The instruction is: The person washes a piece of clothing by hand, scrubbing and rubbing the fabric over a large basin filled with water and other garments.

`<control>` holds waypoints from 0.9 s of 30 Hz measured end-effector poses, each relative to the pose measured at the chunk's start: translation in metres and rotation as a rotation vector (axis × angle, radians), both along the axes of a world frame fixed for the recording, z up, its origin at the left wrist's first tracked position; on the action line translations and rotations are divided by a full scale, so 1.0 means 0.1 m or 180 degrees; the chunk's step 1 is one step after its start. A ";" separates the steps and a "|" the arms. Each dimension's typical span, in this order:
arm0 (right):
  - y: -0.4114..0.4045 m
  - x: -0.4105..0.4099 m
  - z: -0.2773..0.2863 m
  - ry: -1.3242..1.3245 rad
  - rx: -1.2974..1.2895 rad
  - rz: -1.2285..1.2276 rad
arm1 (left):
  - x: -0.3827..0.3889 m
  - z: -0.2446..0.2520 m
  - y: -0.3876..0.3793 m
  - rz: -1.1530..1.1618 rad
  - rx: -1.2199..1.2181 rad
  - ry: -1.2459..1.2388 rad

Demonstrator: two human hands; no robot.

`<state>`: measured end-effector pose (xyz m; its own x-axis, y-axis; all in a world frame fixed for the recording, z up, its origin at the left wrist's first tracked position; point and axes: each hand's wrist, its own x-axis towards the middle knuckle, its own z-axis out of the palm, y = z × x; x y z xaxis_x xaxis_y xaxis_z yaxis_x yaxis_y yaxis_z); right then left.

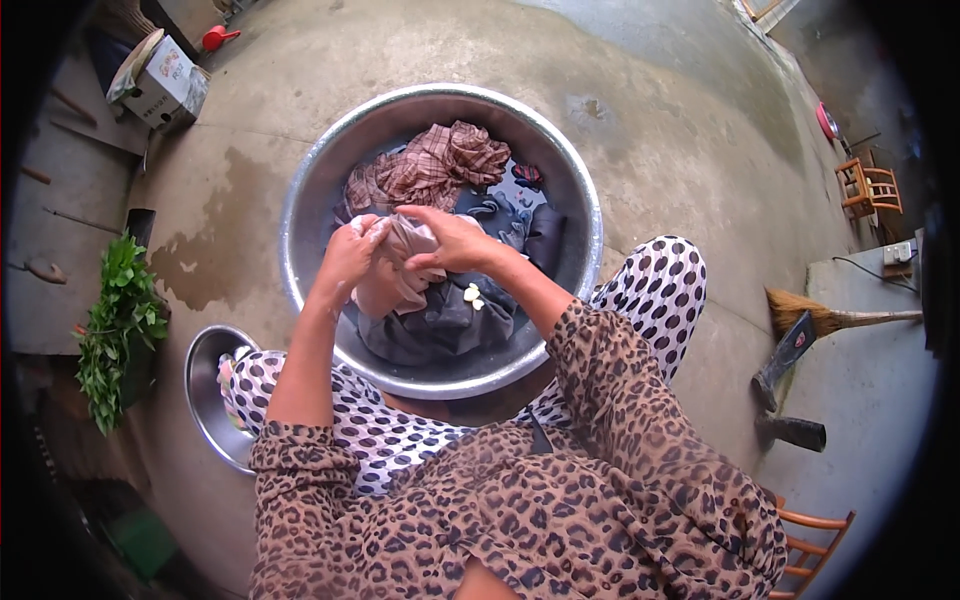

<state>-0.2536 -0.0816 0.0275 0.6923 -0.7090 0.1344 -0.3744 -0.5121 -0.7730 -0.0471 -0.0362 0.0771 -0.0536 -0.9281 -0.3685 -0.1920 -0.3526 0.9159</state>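
A wide metal basin (577, 176) stands in front of me with wet clothes and some water in it. My left hand (358, 246) pinches a pale pink cloth (394, 274) at its upper part, and whitish suds cling to the fingers. To the right of that grip, my right hand (454, 241) has thumb and fingers spread at the cloth's folds; contact there is hard to make out. Dark grey cloth (420, 330) lies below, bearing small pale yellow pieces (472, 296), perhaps soap. A brown plaid garment (439, 165) is heaped at the basin's far side.
Beside my left knee sits a smaller metal basin (201, 375). Leafy greens (120, 315) and a cardboard box (169, 82) are farther left. On the right are a broom (814, 311), rubber boots (787, 356) and a wooden chair (862, 187). Wet patches mark the concrete floor (660, 187).
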 end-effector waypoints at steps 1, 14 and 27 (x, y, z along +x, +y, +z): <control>0.06 0.09 0.15 -0.0253 0.0840 0.0005 | -0.02 0.02 0.01 0.0001 -0.0015 -0.0010; -0.25 0.24 0.33 -0.4616 0.4362 -0.0589 | -0.03 -0.20 -0.13 0.2070 -0.1011 0.0504; 0.20 1.28 0.48 -0.0442 -0.0999 -0.2322 | -0.26 -0.16 -0.09 0.1982 0.0714 0.3199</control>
